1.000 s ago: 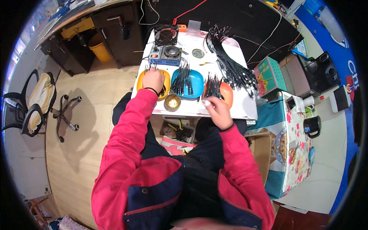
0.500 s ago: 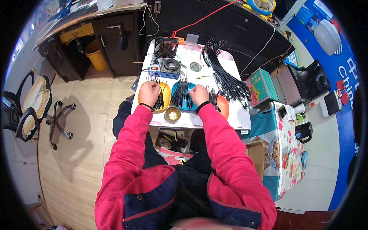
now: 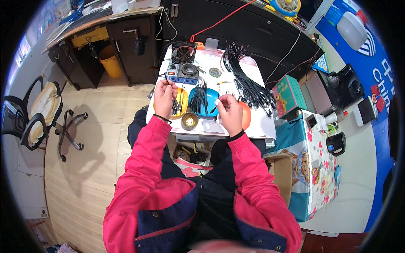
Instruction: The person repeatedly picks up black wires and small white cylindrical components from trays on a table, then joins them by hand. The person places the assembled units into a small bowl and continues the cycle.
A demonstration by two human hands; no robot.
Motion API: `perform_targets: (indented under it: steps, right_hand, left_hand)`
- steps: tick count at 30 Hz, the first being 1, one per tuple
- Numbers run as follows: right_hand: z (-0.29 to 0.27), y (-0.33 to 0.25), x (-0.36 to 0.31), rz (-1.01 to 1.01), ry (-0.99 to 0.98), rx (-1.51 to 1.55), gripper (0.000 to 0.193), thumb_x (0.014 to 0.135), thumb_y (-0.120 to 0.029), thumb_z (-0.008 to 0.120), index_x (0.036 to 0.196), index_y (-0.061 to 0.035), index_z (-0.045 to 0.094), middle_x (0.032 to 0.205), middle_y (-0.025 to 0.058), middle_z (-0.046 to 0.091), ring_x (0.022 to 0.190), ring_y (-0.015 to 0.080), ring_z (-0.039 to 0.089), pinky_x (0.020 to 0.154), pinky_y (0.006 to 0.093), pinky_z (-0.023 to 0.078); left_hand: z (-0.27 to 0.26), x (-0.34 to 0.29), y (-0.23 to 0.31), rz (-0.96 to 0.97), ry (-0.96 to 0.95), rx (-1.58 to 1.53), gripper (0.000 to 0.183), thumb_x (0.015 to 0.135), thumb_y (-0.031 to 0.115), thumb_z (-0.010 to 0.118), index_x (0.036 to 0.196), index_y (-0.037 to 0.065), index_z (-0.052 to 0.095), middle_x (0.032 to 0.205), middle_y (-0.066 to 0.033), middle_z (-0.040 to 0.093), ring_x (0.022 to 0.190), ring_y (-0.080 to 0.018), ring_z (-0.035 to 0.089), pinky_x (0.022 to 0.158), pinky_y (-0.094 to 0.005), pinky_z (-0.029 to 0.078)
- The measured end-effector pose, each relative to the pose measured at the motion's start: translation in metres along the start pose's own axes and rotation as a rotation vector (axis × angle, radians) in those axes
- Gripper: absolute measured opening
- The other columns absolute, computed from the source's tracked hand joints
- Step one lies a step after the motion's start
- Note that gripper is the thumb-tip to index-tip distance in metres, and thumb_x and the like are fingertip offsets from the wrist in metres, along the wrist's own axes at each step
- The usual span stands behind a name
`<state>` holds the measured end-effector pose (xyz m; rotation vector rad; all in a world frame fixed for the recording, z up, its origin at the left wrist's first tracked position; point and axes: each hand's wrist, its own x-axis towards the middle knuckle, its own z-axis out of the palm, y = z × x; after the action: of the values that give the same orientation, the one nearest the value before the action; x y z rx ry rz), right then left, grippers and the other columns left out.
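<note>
My left hand (image 3: 166,89) is closed above the yellow tray (image 3: 182,105), with thin black cable ends sticking out past its fingers. Thumb and fingertips of my right hand (image 3: 229,111) are pinched over the gap between the blue tray (image 3: 210,95) and the orange tray (image 3: 246,114). A short black cable (image 3: 213,109) extends from that pinch to the left. Short black cables (image 3: 198,99) fill the blue tray, and more lie in the yellow one, partly behind my left hand. A small metal bowl (image 3: 190,121) with yellowish contents stands near the front edge.
Behind the trays is a blue box-shaped device (image 3: 182,79) with a round black top and red switch. A black fan (image 3: 184,52) stands behind it. A large bundle of long black cables (image 3: 249,86) covers the right side, near a green and pink box (image 3: 290,95).
Both hands have turned so their fingers show more. My right hand has moved right and nearer me, away from the blue tray, with a short cable now visible. My left hand has risen slightly.
</note>
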<state>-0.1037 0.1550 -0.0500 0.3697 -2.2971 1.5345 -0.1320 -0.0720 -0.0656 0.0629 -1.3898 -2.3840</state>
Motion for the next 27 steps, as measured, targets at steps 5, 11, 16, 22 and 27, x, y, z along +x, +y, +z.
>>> perform_targets:
  steps: [5,11,16,22,27]
  right_hand:
    - [-0.013,-0.039,-0.037,0.184,-0.243,0.425,0.007,0.093,-0.002,0.061,0.097,0.0017,0.057,0.084,0.0023,0.063,0.075,0.0086,0.063,0.067,0.0215,0.049]
    - [-0.027,-0.063,-0.073,0.209,-0.269,0.516,0.010,0.091,-0.001,0.063,0.099,0.0006,0.058,0.086,0.0008,0.061,0.076,0.0054,0.058,0.068,0.0202,0.048]
    - [-0.035,-0.067,-0.092,0.187,-0.239,0.476,0.011,0.090,-0.002,0.065,0.098,0.0002,0.059,0.085,-0.0004,0.062,0.074,0.0038,0.056,0.066,0.0191,0.046]
    - [-0.039,-0.073,-0.100,0.177,-0.210,0.422,0.010,0.088,-0.002,0.067,0.095,-0.0002,0.061,0.082,-0.0013,0.063,0.071,0.0029,0.056,0.063,0.0189,0.046]
    - [-0.033,-0.075,-0.105,0.121,-0.145,0.293,0.011,0.085,-0.001,0.069,0.094,0.0013,0.061,0.080,0.0019,0.065,0.070,0.0048,0.058,0.062,0.0213,0.048]
  left_hand:
    - [0.024,-0.067,0.025,-0.058,-0.289,0.071,0.015,0.105,0.021,0.041,0.103,0.009,0.051,0.063,0.0023,0.051,0.050,-0.0016,0.037,0.046,-0.0166,0.026]
    - [0.051,-0.128,0.036,-0.174,-0.419,-0.029,0.021,0.103,0.015,0.044,0.103,0.001,0.059,0.093,-0.0050,0.065,0.064,-0.0027,0.042,0.059,-0.0174,0.035]
    - [0.057,-0.144,0.042,-0.243,-0.346,-0.122,0.017,0.102,0.013,0.048,0.106,0.001,0.060,0.098,-0.0095,0.069,0.065,-0.0023,0.043,0.057,-0.0168,0.034]
    - [0.059,-0.157,0.042,-0.221,-0.336,-0.176,0.018,0.099,0.008,0.052,0.109,-0.001,0.064,0.110,-0.0163,0.068,0.091,-0.0142,0.065,0.080,-0.0260,0.052]
    - [0.061,-0.163,0.041,-0.247,-0.336,-0.120,0.018,0.098,0.006,0.054,0.107,-0.005,0.065,0.114,-0.0140,0.067,0.098,-0.0178,0.064,0.090,-0.0304,0.051]
